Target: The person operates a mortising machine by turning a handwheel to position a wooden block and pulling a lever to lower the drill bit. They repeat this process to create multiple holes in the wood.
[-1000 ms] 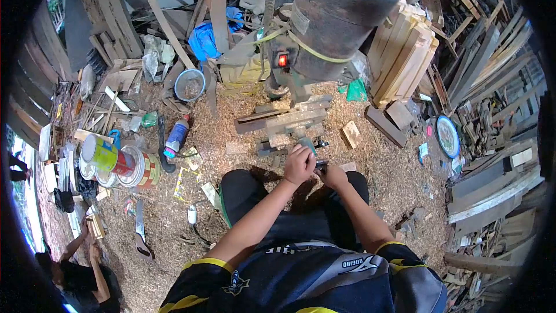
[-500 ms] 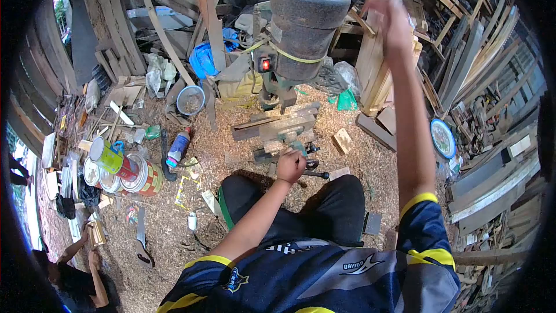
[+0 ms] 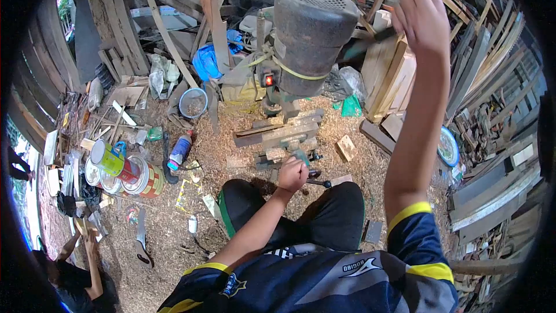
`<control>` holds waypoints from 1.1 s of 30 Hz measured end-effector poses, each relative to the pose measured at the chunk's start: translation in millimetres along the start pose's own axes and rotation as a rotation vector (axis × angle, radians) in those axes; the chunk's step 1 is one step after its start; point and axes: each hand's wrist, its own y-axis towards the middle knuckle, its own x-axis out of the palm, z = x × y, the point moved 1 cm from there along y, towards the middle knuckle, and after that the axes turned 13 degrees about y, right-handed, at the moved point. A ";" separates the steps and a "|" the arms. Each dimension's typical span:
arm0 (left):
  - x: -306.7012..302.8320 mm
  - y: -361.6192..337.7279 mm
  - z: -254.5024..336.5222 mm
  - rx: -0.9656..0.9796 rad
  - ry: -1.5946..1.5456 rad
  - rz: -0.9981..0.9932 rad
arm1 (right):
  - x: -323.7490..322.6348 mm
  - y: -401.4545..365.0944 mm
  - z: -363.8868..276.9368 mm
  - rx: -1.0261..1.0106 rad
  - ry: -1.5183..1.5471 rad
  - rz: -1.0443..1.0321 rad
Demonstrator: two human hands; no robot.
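In front of my knees a drill-press-like machine with a large dark motor housing [image 3: 315, 37] and a lit red switch [image 3: 269, 80] stands over a greenish vise [image 3: 299, 155]. A wood block [image 3: 289, 135] lies in the vise under the machine's head. My left hand [image 3: 293, 174] is closed in a fist at the front of the vise, round its handle, most of which the fingers hide. Raised at the upper right, my right hand [image 3: 423, 14] has its fingers bent at the end of a dark, motion-blurred lever [image 3: 376, 39] beside the motor.
Wood chips cover the ground. A loose wood block [image 3: 347, 148] lies right of the vise. To the left are a spray bottle [image 3: 180, 149], stacked cans [image 3: 138, 175], a blue-rimmed basket [image 3: 193, 102] and a handsaw [image 3: 141, 237]. Another person [image 3: 75, 272] handles wood at lower left. Planks [image 3: 388, 75] lean behind.
My right hand has shifted up and to the right, and the dark lever now shows beside it. My left hand stays at the vise. The view has shifted slightly.
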 end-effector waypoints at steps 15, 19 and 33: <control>-9.3 3.0 -1.1 -0.079 -0.053 -0.093 | 38.0 -180.0 26.4 1.457 -0.294 0.206; -5.7 1.9 -5.5 -0.047 -0.015 -0.041 | 28.7 -187.4 66.9 1.753 -0.499 0.331; -1.0 1.0 -11.2 -0.080 -0.115 -0.071 | 27.8 -343.6 190.6 1.371 -0.095 0.656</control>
